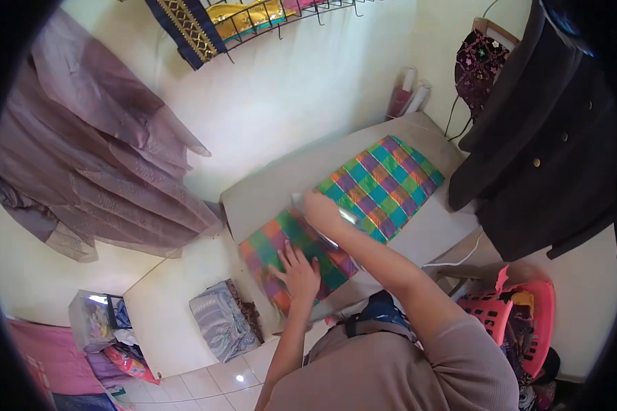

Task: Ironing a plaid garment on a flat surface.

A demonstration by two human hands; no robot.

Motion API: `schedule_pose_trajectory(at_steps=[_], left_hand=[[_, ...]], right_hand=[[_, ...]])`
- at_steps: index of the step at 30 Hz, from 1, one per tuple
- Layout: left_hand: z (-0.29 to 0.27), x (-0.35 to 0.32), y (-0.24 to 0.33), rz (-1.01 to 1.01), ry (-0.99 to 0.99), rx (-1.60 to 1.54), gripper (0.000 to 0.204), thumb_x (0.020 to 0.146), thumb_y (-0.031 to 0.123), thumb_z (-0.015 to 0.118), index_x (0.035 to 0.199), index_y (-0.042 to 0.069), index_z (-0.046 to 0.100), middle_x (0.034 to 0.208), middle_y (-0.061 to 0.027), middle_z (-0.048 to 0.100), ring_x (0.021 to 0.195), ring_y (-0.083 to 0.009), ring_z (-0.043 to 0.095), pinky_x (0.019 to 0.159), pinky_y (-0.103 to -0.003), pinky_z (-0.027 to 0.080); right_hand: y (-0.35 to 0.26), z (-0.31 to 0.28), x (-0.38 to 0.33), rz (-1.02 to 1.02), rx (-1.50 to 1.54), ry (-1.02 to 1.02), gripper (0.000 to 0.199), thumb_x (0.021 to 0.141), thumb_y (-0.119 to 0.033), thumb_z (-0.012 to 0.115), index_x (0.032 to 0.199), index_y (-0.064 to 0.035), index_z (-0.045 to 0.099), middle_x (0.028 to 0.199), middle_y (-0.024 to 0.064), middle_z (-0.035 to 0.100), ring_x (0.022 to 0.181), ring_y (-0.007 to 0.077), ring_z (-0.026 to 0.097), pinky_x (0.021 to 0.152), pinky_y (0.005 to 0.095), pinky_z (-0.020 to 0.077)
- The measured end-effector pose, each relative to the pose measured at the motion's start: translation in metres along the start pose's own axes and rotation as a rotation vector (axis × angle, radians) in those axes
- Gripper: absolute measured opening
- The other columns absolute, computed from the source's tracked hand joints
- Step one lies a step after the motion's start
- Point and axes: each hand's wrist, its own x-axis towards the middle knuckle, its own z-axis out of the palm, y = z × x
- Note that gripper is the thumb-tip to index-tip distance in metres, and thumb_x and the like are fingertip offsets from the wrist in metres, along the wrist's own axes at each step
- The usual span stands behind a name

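Note:
A plaid cloth (389,179) in green, purple, orange and teal lies folded in a long strip across the grey padded ironing surface (428,229). My right hand (321,212) is wrapped round the handle of an iron (348,218) near the strip's middle. Part of the iron's shiny metal shows beside my wrist; my hand and forearm hide most of the rest. To the left, my left hand (299,275) rests on the cloth's near end with its fingers spread.
A red plastic basket (545,322) of clothes stands at the right, near a white cord (459,262). A dark coat (535,157) hangs at the right, a mauve dress (110,151) at the left. Folded grey patterned cloth (219,322) sits left of the ironing surface.

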Motion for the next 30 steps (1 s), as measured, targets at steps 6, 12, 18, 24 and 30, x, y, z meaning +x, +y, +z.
schedule_pose_trajectory(at_steps=[6,12,18,24,30], left_hand=[[0.019,0.019,0.042,0.024,0.068,-0.112,0.056,0.089,0.038,0.046,0.140,0.018,0.033,0.148,-0.0124,0.022,0.134,-0.0426,0.019,0.101,-0.068,0.006],[0.016,0.027,0.065,0.006,-0.030,-0.029,0.051,0.087,0.032,0.048,0.137,0.029,0.038,0.148,-0.0114,0.020,0.134,-0.0481,0.013,0.097,-0.073,0.008],[0.033,0.052,0.097,-0.076,-0.065,-0.124,0.052,0.088,0.034,0.047,0.136,0.016,0.038,0.149,-0.0119,0.018,0.134,-0.0480,0.011,0.096,-0.074,0.007],[0.039,0.064,0.142,-0.076,-0.021,-0.038,0.057,0.088,0.041,0.047,0.137,0.014,0.036,0.150,-0.0113,0.017,0.136,-0.0456,0.010,0.099,-0.072,0.006],[0.045,0.067,0.145,-0.073,0.030,-0.039,0.058,0.087,0.043,0.046,0.138,0.018,0.036,0.150,-0.0070,0.018,0.136,-0.0442,0.009,0.101,-0.070,0.005]], right_hand=[[0.043,-0.072,-0.074,0.156,-0.072,-0.140,0.026,0.078,-0.013,0.059,0.096,0.0029,0.049,0.077,0.0241,0.063,0.074,0.0397,0.063,0.064,0.0480,0.0502],[0.082,-0.072,0.005,0.192,0.020,0.015,0.026,0.076,-0.015,0.062,0.092,0.0030,0.054,0.079,0.0251,0.063,0.077,0.0399,0.062,0.069,0.0477,0.0498],[0.089,-0.056,0.068,0.103,-0.006,-0.035,0.022,0.074,-0.013,0.061,0.086,0.0038,0.057,0.080,0.0262,0.063,0.080,0.0381,0.063,0.071,0.0461,0.0508],[0.125,-0.101,-0.021,0.119,0.004,-0.128,0.025,0.077,-0.014,0.060,0.092,0.0039,0.052,0.077,0.0253,0.063,0.073,0.0403,0.063,0.065,0.0473,0.0512],[0.140,-0.110,-0.006,0.117,0.009,-0.150,0.031,0.077,-0.016,0.062,0.096,0.0055,0.051,0.074,0.0260,0.062,0.073,0.0414,0.063,0.065,0.0483,0.0505]])
